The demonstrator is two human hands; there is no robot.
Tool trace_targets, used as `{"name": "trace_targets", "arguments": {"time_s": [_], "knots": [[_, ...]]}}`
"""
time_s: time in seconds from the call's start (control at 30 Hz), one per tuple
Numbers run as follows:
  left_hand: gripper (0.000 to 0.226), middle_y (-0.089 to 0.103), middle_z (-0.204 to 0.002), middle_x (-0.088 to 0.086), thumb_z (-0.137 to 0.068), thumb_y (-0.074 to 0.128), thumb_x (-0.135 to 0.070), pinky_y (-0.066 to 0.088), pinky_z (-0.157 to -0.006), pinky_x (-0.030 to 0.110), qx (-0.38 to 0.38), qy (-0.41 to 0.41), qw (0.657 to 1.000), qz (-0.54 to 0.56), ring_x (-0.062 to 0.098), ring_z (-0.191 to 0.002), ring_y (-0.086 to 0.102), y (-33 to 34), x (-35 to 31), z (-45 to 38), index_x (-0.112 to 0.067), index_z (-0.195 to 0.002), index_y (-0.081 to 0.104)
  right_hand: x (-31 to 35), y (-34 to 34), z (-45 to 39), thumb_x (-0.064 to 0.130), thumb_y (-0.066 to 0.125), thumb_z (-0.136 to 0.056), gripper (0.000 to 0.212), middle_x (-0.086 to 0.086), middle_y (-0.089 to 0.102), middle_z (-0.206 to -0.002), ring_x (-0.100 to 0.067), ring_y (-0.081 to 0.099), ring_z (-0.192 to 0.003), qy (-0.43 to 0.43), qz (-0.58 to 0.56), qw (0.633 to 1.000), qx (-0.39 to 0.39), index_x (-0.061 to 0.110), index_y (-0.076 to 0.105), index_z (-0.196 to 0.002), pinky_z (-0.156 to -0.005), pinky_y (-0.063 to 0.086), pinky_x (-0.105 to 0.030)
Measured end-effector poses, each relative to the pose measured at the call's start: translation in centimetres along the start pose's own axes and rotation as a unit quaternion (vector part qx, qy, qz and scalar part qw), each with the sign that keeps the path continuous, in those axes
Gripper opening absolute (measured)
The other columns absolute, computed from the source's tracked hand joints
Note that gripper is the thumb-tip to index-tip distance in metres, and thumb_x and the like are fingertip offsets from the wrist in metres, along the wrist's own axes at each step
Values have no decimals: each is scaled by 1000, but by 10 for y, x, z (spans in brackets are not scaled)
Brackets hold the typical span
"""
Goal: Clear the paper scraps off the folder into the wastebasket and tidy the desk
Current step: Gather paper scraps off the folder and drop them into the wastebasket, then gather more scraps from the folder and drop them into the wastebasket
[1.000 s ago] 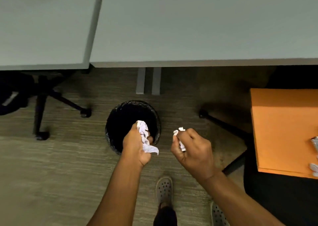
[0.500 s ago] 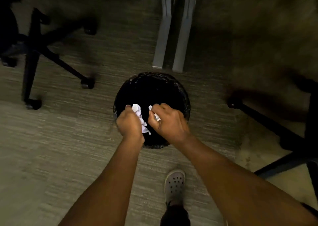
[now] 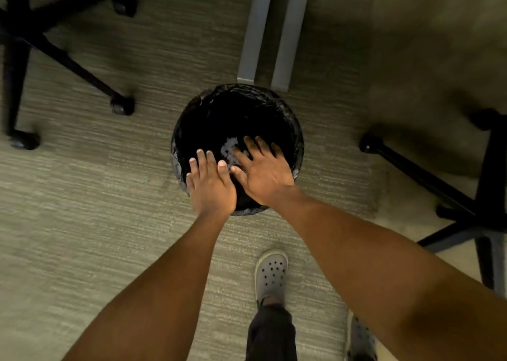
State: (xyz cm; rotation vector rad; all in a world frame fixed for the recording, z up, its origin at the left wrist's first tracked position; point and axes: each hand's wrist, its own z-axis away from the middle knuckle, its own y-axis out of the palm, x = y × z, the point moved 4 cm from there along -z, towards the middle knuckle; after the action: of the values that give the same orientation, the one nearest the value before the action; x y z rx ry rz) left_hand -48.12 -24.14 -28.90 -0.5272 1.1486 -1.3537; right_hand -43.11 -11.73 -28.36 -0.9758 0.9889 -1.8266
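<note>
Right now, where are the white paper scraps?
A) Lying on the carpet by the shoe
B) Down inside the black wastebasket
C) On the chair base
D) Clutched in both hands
B: the paper scraps show pale inside the wastebasket, while the left hand and right hand are spread open and empty above it.

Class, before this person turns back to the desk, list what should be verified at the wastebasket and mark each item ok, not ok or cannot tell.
1. Left hand empty, fingers spread: ok.
2. Right hand empty, fingers spread: ok.
3. Paper scraps inside the wastebasket, below its rim: ok.
4. No scraps spilled on the carpet around it: ok, in the part visible.
5. Folder and desk cleared: cannot tell, both out of view.
6. Path back free of the chair legs: cannot tell; a caster sits close on the right.
</note>
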Motion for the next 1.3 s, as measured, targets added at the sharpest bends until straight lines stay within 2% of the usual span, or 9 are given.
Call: {"name": "trace_targets", "arguments": {"time_s": [0.1, 0.27, 0.4, 0.63, 0.8, 0.93, 1.13, 1.3], "knots": [[57, 8, -166, 4, -106, 14, -40, 3, -123, 43, -13, 10, 1000, 9, 21, -153, 0, -11, -4, 12, -14, -157, 16, -3, -9, 12, 56, 21, -101, 57, -4, 22, -162, -26, 14, -149, -4, -8, 1000, -20, 31, 29, -151, -119, 15, -49], [58, 10, -166, 2, -106, 12, -43, 1, -124, 41, -17, 25, 999, 11, 19, -153, -1, -26, -22, 33, -16, -157, 15, -11, -29, 39, 59, 17, -101, 62, -5, 20, -162, -25, 12, -150, 16, -21, 1000, -13, 28, 26, -153, -121, 10, -49], [57, 20, -164, 5, -106, 14, -41, 4, -123, 43, -42, 45, 998, 32, 21, -153, 6, -45, -45, 57, -13, -154, 28, -18, -61, 75, 59, 18, -101, 63, -7, 22, -162, -25, 14, -150, 36, -76, 996, -33, 24, 29, -153, -122, 8, -47], [60, 32, -159, 8, -104, 16, -44, 6, -122, 43, -111, 157, 981, 34, 24, -151, 17, -92, -125, 137, -11, -145, 45, -51, -145, 172, 58, 24, -101, 63, -6, 29, -160, -24, 22, -148, 72, -144, 981, -108, 20, 34, -150, -117, 21, -44], [59, 38, -156, 8, -103, 23, -44, 9, -122, 42, -130, 228, 962, 82, 22, -148, 25, -116, -191, 203, -8, -141, 50, -75, -199, 249, 58, 27, -101, 62, -5, 34, -158, -22, 25, -146, 96, -179, 965, -167, 19, 39, -148, -117, 21, -41], [58, 37, -156, 7, -99, 32, -42, 6, -123, 35, -95, 296, 944, 116, 20, -148, 25, -110, -258, 260, -8, -143, 47, -126, -226, 319, 61, 22, -99, 66, -3, 36, -156, -20, 27, -145, 141, -191, 946, -219, 19, 41, -147, -116, 23, -41], [59, 35, -157, 8, -95, 42, -41, 12, -121, 41, -50, 398, 911, 99, 24, -147, 27, -64, -337, 314, -8, -144, 44, -209, -221, 397, 60, 22, -100, 65, -6, 39, -154, -22, 33, -140, 194, -165, 934, -252, 17, 43, -144, -111, 31, -42], [78, 23, -161, 12, -89, 46, -58, 15, -121, 48, 7, 490, 871, 17, 28, -149, 20, -14, -395, 346, -11, -150, 32, -296, -206, 459, 58, 35, -98, 61, -10, 38, -154, -27, 34, -141, 282, -140, 903, -292, 15, 44, -141, -111, 33, -48]]}}
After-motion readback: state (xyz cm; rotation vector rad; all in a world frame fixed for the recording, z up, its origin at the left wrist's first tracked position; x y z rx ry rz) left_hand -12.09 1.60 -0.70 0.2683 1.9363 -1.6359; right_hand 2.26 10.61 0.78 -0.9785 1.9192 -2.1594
